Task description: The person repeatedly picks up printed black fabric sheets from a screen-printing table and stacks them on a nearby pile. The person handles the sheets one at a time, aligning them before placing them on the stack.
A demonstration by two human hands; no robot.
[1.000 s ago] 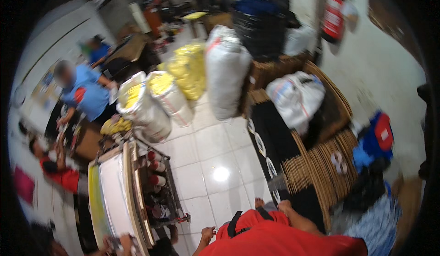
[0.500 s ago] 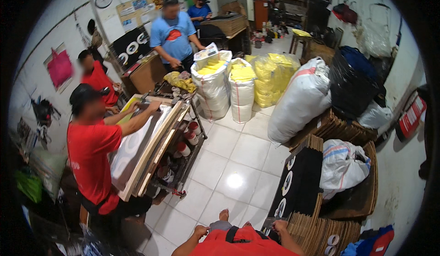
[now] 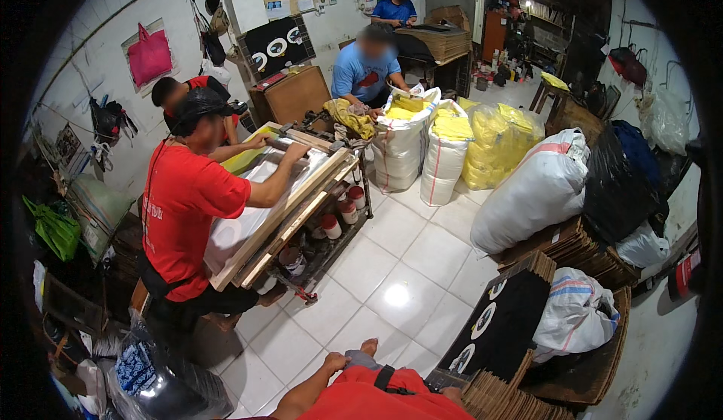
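My left hand point(image 3: 335, 360) rests beside the grey cloth point(image 3: 362, 359) over my knee, its fingers curled and no object visible in them. My right hand point(image 3: 453, 394) is low at my right side, beside the near corner of a black panel with white ring prints point(image 3: 488, 315). Its fingers are mostly hidden. The panel leans on stacked brown cardboard sheets point(image 3: 493, 399). My red shirt point(image 3: 369, 397) fills the bottom middle, and one bare foot point(image 3: 369, 346) shows on the tiles.
At left, a person in red point(image 3: 188, 209) leans over a wood-framed printing screen point(image 3: 260, 187) on a rack with paint pots point(image 3: 331, 226). Behind, a person in blue point(image 3: 365, 66) stands by white sacks point(image 3: 407, 145) of yellow cloth. A full white sack point(image 3: 531, 194) and boxes line the right.
My view has swung left, shifting the room rightward in the picture. The person in red's hands have moved along the screen. The person in blue bends lower over the sack. My right hand shows less.
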